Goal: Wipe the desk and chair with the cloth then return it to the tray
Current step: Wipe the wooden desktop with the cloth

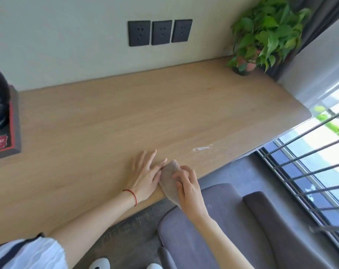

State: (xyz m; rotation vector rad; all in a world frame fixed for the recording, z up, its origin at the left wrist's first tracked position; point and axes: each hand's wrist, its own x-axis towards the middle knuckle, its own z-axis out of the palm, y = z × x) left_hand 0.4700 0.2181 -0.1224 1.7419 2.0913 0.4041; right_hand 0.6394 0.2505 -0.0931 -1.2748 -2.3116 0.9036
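The brown cloth lies at the bench's near edge, long axis running away from the person, right hand fingers curled onto it, left hand spread flat alongside

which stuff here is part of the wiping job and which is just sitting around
Job: cloth, desk, chair, tray, white smear, left hand, right hand.
Lying about: potted plant, wall sockets.

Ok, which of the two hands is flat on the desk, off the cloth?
The left hand, fingers spread on bare desk; the right hand presses the cloth.
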